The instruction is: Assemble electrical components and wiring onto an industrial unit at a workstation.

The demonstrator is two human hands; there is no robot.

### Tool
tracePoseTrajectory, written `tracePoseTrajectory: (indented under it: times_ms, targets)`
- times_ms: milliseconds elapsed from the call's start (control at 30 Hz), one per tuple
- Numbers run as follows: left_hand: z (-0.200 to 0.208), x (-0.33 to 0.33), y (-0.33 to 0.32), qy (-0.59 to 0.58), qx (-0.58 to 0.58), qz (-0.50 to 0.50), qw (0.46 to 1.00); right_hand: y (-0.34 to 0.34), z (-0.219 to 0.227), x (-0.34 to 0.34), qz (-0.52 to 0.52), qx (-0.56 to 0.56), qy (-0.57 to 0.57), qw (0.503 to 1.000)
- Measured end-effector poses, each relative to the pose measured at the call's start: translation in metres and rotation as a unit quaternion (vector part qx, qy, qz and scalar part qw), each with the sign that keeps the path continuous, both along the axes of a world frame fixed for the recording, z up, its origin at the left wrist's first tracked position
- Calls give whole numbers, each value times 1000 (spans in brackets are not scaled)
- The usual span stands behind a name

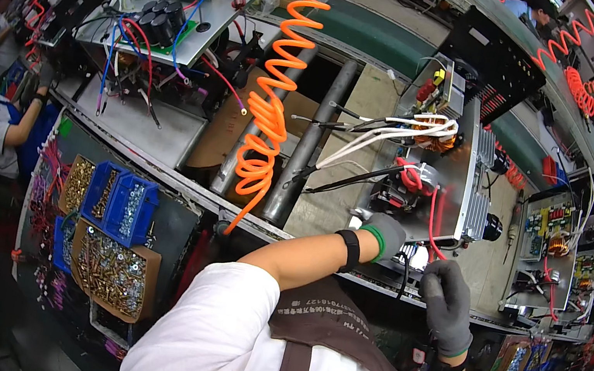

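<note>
**Red wire in the right hand, open metal unit in front of us**

Our open metal unit (460,173) sits on the surface (486,286) just beyond both hands, its finned heat sink (476,215) to the right. A red wire (433,218) comes down from it toward us. Our gloved right hand (447,309) is at the wire's near end, its fingers curled narrow and, as far as we can see, closed on it. Our gloved left hand (385,236) is at the unit's near edge; its fingertips are hidden, so we cannot tell whether they are wide, narrow or holding something.

We judge that handling this wire well calls for a light pinch close to its end and a little slack in the run, so that no pull reaches the joint inside. We would guide it in an easy curve, without a sharp kink, and away from the metal edges. The left hand serves best as a steady rest against the unit, clear of the parts inside.

The white cables (367,141) and black cables (345,179) stick out to the left, well away from the right hand. We should watch that our left sleeve and wrist do not snag them, nor the orange coiled hose (269,114) hanging farther left.
</note>
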State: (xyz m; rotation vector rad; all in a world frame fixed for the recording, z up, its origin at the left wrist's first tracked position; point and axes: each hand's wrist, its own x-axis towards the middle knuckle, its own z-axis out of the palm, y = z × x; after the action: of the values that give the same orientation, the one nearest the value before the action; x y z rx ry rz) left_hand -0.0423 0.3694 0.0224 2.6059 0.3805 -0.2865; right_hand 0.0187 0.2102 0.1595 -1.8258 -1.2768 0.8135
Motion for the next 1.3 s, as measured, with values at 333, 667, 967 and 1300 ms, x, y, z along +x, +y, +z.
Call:
tracePoseTrajectory:
  times_ms: [333,667,967,1300]
  targets:
    - [-4,-17,-31,-67,-136,190,970,75,3,-41,55,-32,155,986]
    - [4,-146,-58,-145,-89,315,934,213,-90,-68,-131,-233,554,788]
    - [-83,-195,-173,-213,-151,537,802,106,-36,-102,-128,-6,306,943]
    - [-203,-153,-264,-404,-515,581,483,7,-100,13,77,24,-78,994]
